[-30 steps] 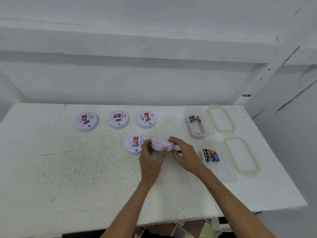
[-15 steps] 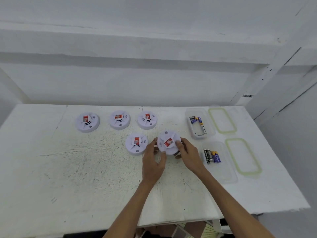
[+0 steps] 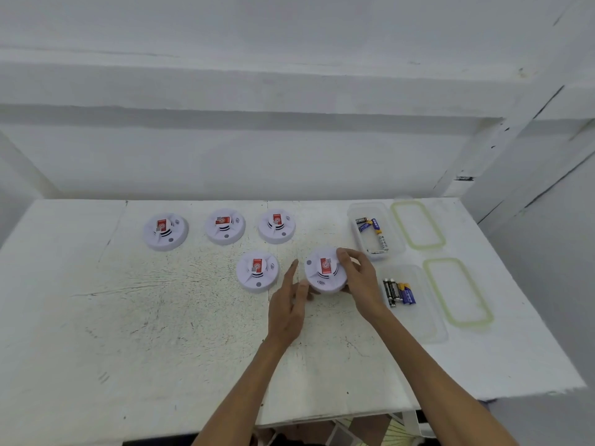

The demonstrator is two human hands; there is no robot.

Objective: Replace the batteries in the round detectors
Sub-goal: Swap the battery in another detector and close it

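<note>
Four detectors (image 3: 257, 271) and battery tubs (image 3: 376, 231) flank the held detector (image 3: 325, 272).

Three detectors (image 3: 225, 226) behind two more — battery tubs (image 3: 376, 231) right, lids (image 3: 418, 224) beyond, on the table (image 3: 128, 317).

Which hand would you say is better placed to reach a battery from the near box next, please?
The right hand, I would judge. It grips the detector right beside the near box that holds the batteries. The left hand lies open on the detector's far side from the box.
</note>
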